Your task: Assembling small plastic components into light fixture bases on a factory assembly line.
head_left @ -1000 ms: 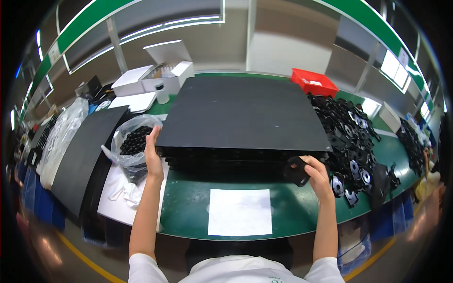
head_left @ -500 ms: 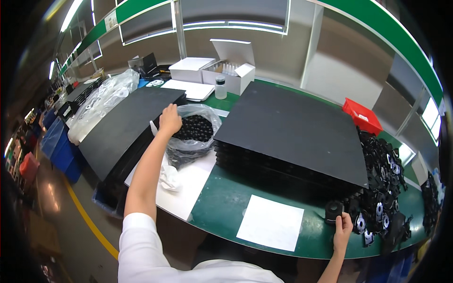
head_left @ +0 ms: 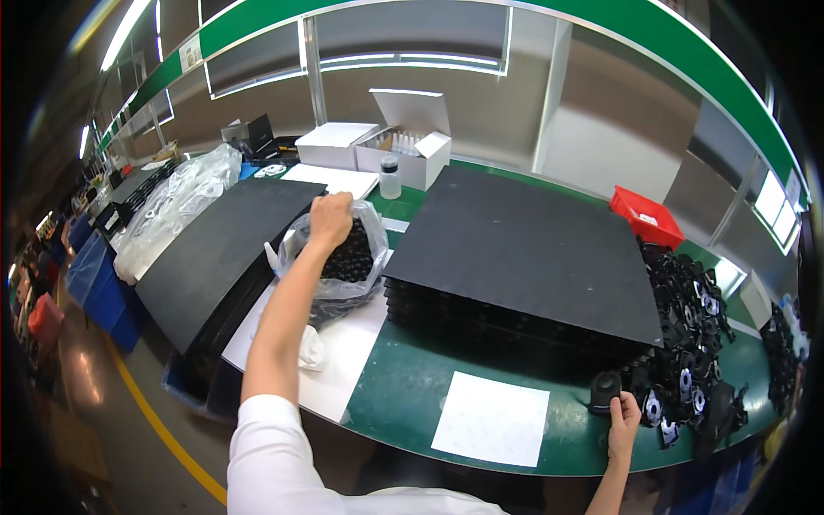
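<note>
My left hand [head_left: 332,218] is over the back left of an open clear plastic bag [head_left: 378,225] full of small black round parts [head_left: 350,256]. Its fingers are curled; their tips are hidden, so what they hold, if anything, does not show. At the right, my right hand [head_left: 625,421] grips a black squarish part with a round recess [head_left: 605,388] by its edge, above the front of the green table [head_left: 395,386]. Just right of it lies a heap of black parts with silver rings [head_left: 687,330].
A tall stack of black sheets [head_left: 524,249] fills the middle; another black stack [head_left: 232,232] is at left. White paper [head_left: 491,421] lies in front. Behind are a jar [head_left: 390,180], an open white box [head_left: 433,163] and a red bin [head_left: 648,219].
My left hand has moved rightward across the bag, from its left side towards its back. My right hand still holds the black part in about the same place. The view has shifted slightly.
</note>
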Demonstrator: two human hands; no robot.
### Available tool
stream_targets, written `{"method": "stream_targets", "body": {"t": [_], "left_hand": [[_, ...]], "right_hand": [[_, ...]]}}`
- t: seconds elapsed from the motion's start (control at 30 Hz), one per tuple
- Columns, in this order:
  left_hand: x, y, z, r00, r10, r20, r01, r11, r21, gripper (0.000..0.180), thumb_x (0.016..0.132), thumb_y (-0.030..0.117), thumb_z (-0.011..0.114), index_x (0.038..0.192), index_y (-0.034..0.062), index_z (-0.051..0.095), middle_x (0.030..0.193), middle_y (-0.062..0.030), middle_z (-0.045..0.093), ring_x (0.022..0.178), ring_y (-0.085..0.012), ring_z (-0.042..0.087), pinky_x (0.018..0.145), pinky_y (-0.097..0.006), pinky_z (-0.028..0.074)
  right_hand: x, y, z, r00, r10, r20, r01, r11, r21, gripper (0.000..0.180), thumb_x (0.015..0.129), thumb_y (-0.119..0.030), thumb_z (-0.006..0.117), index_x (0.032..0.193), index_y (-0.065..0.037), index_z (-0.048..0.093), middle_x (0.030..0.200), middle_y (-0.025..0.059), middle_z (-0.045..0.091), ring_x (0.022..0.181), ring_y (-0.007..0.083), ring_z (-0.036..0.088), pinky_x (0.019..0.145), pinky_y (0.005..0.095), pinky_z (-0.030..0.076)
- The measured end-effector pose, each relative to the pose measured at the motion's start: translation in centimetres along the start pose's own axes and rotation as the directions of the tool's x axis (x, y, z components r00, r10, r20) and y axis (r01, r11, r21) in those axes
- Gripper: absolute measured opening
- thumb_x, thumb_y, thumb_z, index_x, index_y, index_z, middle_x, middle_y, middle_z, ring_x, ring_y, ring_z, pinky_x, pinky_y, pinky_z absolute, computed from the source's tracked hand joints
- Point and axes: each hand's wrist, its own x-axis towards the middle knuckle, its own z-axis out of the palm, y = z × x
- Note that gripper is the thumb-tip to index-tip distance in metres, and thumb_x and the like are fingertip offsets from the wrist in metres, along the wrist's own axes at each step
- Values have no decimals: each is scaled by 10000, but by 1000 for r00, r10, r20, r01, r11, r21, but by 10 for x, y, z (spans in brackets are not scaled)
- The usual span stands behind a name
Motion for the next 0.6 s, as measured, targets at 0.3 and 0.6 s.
{"method": "stream_targets", "body": {"t": [0.3, 0.6], "left_hand": [[-46, 2, -60, 921, -204, -332, 135, 966, -221, 55, 768, 58, 522, 818, 41, 539, 804, -130, 566, 799, -331, 547, 708, -408, 424], [-61, -40, -64, 980, -102, 172, 137, 970, -202, 478, 761, 158, 644, 1187, 26, 473, 1201, -193, 505, 1107, -357, 479, 947, -409, 382]], "right_hand": [[4, -2, -3, 1000, 20, -3, -20, 1000, 4, 94, 903, -95, 520, 889, -5, 541, 795, -33, 531, 719, 38, 455, 654, 175, 355], [-1, 9, -4, 1000, -9, -15, 8, 1000, -10, 96, 912, -98, 508, 890, -6, 526, 769, -43, 496, 701, 27, 428, 631, 168, 335]]}}
